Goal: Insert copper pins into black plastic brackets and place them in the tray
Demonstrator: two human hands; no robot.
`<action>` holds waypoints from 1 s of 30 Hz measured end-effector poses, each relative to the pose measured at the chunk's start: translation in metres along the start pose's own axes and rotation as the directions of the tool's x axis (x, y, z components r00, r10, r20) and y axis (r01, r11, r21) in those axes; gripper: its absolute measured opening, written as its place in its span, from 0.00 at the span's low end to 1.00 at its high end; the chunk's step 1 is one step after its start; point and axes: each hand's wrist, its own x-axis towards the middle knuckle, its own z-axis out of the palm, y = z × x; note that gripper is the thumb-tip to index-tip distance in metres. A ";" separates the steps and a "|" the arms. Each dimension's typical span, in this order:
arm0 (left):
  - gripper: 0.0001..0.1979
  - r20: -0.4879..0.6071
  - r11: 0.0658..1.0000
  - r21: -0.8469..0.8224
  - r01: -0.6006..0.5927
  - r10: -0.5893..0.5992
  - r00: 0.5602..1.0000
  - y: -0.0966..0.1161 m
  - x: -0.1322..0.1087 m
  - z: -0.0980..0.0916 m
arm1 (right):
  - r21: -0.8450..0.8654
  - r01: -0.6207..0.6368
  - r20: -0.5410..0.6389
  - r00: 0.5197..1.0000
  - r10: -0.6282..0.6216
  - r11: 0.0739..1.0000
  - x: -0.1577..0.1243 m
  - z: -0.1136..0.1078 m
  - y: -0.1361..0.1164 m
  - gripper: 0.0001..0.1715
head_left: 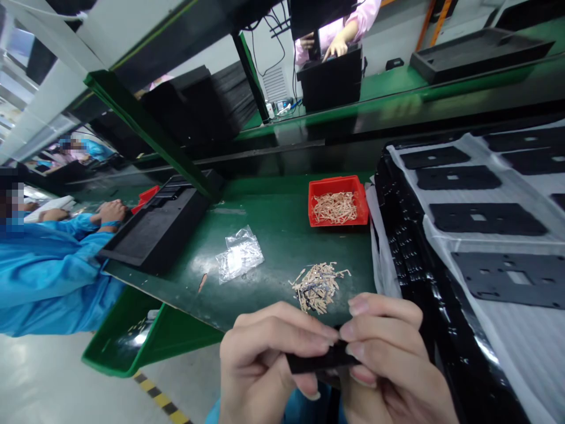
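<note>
Both hands meet low in the head view, around a small flat black piece. My left hand pinches its left part between fingers and thumb. Fingers of my right hand are closed on its right end, covering much of it. Just beyond the hands lies a loose pile of small tan and dark strips on the green table. Farther back stands a red bin with many pale strips inside. Clear plastic bags lie left of the pile.
At right, a black tray holds white sheets and several dark flat plates. A black foam box stands at left beside a person in blue. A green bin is below the table edge. Across the bench, another person's hand shows.
</note>
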 end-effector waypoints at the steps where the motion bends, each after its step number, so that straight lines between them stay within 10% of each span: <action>1: 0.09 -0.049 0.998 0.011 -0.057 0.057 0.997 -0.001 0.002 0.003 | 0.002 -0.013 -0.018 1.000 0.013 1.000 0.000 0.002 0.000 0.15; 8: 0.11 -0.218 0.954 0.047 -0.296 0.299 0.929 -0.002 0.019 0.019 | 0.100 -0.095 0.003 0.995 0.096 0.990 0.001 0.010 -0.005 0.14; 19: 0.10 -0.130 0.982 -0.067 -0.178 0.168 0.977 -0.009 0.007 0.025 | -0.017 0.021 0.053 0.998 -0.021 1.000 -0.012 -0.022 0.007 0.11; 30: 0.07 -0.187 0.993 0.023 -0.118 0.120 0.975 -0.007 0.001 0.009 | 0.110 -0.065 0.118 0.992 0.052 0.992 0.011 0.007 0.003 0.15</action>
